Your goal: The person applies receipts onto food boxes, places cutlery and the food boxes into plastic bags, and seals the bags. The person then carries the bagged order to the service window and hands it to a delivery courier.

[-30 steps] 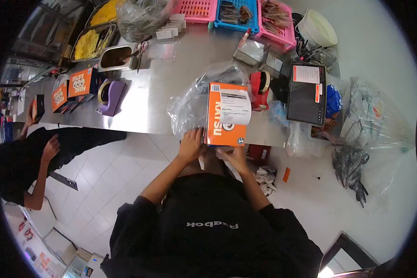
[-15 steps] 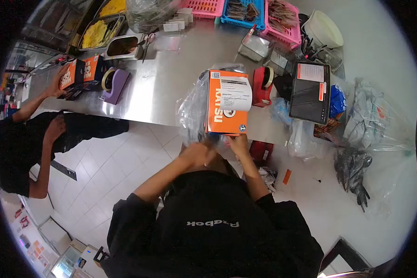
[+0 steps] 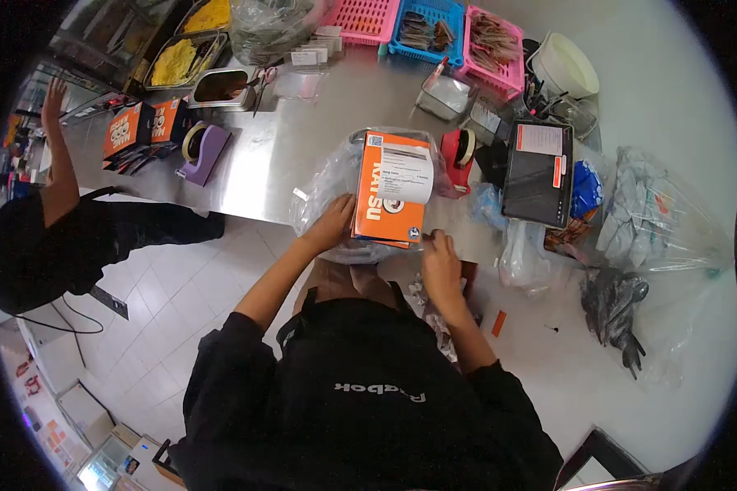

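Observation:
An orange box (image 3: 391, 221) printed "KATSU" lies on a clear plastic bag (image 3: 323, 184) at the counter's front edge. A white receipt (image 3: 407, 173) rests on top of the box and curls at its end. My left hand (image 3: 331, 224) is at the box's left side, its fingers closed on the bag film and partly hidden against the box. Just off the box's lower right corner, my right hand (image 3: 440, 266) has its fingers pinched together at the edge of the bag.
A red tape dispenser (image 3: 457, 164) and a black tablet (image 3: 539, 176) stand right of the box. To the left are a purple tape dispenser (image 3: 203, 154) and more orange boxes (image 3: 128, 131). Beside those boxes, a co-worker's hand (image 3: 54, 100) is raised.
My left hand has moved up from below the box to its left side. My right hand has shifted right and down. The co-worker's hand has left the orange boxes and risen.

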A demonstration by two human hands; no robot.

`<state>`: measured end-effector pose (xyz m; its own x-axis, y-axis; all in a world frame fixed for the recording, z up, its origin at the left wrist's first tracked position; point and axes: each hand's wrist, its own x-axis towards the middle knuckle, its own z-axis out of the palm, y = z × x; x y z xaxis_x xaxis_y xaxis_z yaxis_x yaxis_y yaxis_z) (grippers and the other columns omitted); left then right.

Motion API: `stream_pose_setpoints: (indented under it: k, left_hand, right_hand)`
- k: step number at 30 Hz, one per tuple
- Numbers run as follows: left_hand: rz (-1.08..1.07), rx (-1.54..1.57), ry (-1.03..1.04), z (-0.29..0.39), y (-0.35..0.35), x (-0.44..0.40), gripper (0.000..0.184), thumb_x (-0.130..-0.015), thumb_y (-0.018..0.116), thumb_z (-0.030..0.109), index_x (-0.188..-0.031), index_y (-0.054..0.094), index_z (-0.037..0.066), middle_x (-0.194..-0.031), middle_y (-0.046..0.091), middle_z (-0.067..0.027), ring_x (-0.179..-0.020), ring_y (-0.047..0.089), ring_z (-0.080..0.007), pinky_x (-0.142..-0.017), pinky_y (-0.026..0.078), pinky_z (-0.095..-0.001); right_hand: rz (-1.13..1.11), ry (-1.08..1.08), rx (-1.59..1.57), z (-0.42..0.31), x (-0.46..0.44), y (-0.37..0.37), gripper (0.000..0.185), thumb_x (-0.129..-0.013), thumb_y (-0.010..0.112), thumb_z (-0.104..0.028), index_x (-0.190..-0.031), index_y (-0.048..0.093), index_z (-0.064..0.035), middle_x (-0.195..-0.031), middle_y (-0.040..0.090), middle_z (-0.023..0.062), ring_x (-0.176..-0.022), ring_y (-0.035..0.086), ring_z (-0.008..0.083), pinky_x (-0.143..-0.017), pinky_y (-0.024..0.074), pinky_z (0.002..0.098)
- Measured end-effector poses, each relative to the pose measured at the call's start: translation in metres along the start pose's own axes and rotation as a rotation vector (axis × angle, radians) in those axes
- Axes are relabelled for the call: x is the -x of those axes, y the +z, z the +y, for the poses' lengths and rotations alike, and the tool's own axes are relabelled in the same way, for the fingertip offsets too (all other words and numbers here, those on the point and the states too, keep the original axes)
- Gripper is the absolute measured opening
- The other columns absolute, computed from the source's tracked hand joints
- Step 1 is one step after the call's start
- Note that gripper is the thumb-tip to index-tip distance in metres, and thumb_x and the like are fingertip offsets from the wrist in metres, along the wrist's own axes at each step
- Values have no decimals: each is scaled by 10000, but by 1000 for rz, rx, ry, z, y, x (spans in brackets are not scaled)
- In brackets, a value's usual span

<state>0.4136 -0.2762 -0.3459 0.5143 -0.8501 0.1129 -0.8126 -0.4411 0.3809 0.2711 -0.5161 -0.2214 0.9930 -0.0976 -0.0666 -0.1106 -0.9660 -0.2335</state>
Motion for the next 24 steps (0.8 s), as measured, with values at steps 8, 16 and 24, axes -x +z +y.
stream_pose_setpoints:
  k: [8,16,24]
  left_hand:
    - [-270,-263,-577,68,-31,-15,788,-812,569,351,-1443,129,178,-1468,149,-195,-1203,369,-468,-907,440,-504]
    - [-325,-263,-524,56,-43,-15,571,-757,620,288,-1265,447,92,-1333,363,-252,-1155,419,-380,-906,418,-441]
    - [-208,-392,62,-16,-44,3,535,-792,550,214,-1288,416,67,-1382,322,-172,-1299,264,-404,-1050,285,-500]
  right_hand:
    - [171,184,-191,-3,2,57,560,-728,695,-217,-1211,481,-32,-1170,488,177,-1089,429,343,-915,287,484]
    - [336,25,-205,-28,14,-17,275,-745,607,-51,-1017,599,-14,-979,546,131,-950,495,310,-841,354,445]
    - [200,-212,-868,-130,-14,16,376,-865,487,-55,-1234,472,14,-1240,467,235,-1170,447,371,-1004,341,411]
